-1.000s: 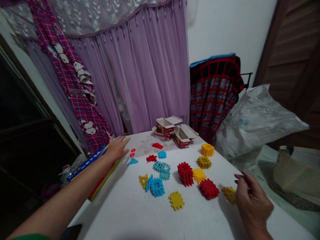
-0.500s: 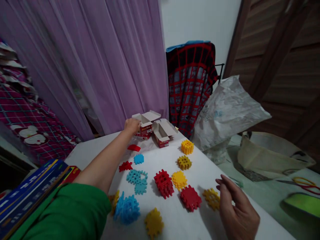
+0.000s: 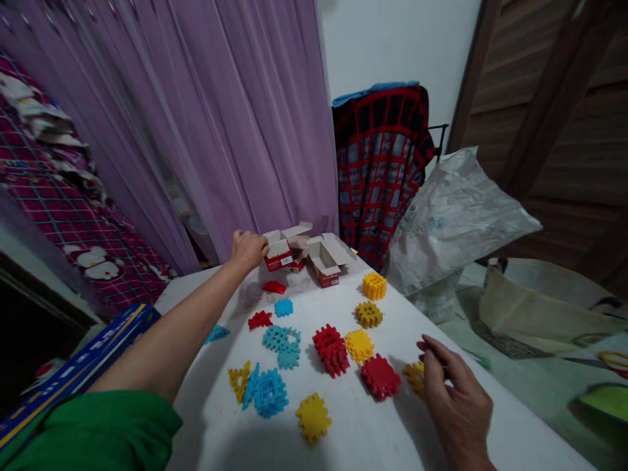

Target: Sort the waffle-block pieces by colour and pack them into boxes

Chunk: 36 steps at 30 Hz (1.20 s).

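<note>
Blue packaging, its white lettering too blurred to read, covers a long box (image 3: 83, 366) at nine o'clock from the red stack (image 3: 330, 351) on the bench (image 3: 373, 438). At half past ten, the left hand (image 3: 248, 250) has its fingers pinching the wall of a small red carton (image 3: 279, 260), the print illegible. Another red carton (image 3: 324, 272) stands at twelve. At four, the right hand (image 3: 456, 399) has its fingers loosely spread beside a yellow piece (image 3: 413, 376).

The head view looks forward and down across the table (image 3: 363, 435).

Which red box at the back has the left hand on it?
The leftmost open box: the left hand grips its left edge. The other boxes sit farther right, without a hand.
</note>
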Available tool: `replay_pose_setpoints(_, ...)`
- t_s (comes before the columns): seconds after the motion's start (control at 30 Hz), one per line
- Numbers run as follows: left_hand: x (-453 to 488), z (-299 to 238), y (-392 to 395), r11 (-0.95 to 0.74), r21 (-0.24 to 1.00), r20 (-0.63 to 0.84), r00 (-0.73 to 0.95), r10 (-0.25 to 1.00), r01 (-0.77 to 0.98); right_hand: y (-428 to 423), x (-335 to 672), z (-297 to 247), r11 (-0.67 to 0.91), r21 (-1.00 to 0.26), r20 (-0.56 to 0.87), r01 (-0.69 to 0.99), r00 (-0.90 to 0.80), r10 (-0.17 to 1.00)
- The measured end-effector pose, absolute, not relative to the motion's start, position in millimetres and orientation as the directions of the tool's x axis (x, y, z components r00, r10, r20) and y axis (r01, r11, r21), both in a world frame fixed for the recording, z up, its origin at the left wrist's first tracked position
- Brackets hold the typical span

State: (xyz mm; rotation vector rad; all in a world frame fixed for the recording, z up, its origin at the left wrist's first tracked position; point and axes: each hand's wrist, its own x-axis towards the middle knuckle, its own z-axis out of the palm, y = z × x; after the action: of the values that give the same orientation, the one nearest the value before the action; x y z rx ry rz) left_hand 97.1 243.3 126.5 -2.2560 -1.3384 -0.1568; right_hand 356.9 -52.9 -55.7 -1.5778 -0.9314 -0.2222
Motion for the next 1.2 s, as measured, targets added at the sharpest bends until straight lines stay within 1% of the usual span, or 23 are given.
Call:
replay_pose_setpoints(0.07,75.7,137.0,211.2,-0.381,-0.384,0.376,0.520,0.767,0.841,-51.3,354.5,-55.3,0.072,-0.761,0.603,0.645,0.663,0.444)
replay_pose_setpoints(0.13,56.0,144.1,174.5,-0.365,-0.385,0.380,0.507,0.774,0.847,-50.3,352.0,-55.5,0.088,-0.771,0.594,0.631,0.662,0.456)
replay_pose_setpoints(0.27,33.5,147.4,100.7,-0.318,-0.363,0.298,0.432,0.851,0.876,-48.8,345.6,-57.5,0.119,-0.780,0.589,0.615,0.656,0.472)
replay_pose_setpoints(0.4,34.2,138.2,39.5,-0.189,-0.332,0.215,0.269,0.939,0.924,-47.5,338.1,-57.6,0.139,-0.795,0.565,0.591,0.636,0.525)
replay_pose_setpoints(0.5,38.6,128.0,4.9,-0.087,-0.303,0.190,0.149,0.970,0.949,-46.9,333.8,-56.4,0.161,-0.775,0.588,0.612,0.602,0.540)
replay_pose_setpoints(0.63,36.5,114.7,-12.9,-0.008,-0.261,0.164,0.053,0.985,0.965,-46.6,330.6,-56.5,0.184,-0.745,0.621,0.641,0.567,0.541)
replay_pose_setpoints(0.77,32.4,97.3,4.8,0.136,-0.096,0.138,-0.122,0.983,0.986,-46.6,329.1,-57.4,0.203,-0.722,0.646,0.661,0.539,0.541)
replay_pose_setpoints(0.83,32.8,87.0,17.5,0.173,-0.031,0.123,-0.168,0.978,0.984,-47.0,328.9,-57.1,0.205,-0.723,0.645,0.660,0.538,0.543)
replay_pose_setpoints(0.93,30.6,75.8,27.1,0.154,0.028,0.099,-0.156,0.983,0.988,-47.9,329.8,-55.9,0.207,-0.724,0.645,0.658,0.541,0.539)
replay_pose_setpoints(1.07,1.9,78.0,11.3,0.026,0.158,0.155,-0.051,0.987,0.987,-48.9,331.9,-55.3,0.193,-0.730,0.638,0.655,0.554,0.535)
replay_pose_setpoints(1.1,-11.2,80.9,2.7,-0.010,0.165,0.161,-0.016,0.987,0.986,-49.1,332.0,-55.5,0.185,-0.732,0.634,0.656,0.555,0.539)
replay_pose_setpoints(1.2,-58.2,88.4,-30.7,-0.085,0.122,0.066,0.078,0.995,0.989,-49.8,330.9,-55.9,0.169,-0.733,0.626,0.658,0.557,0.546)
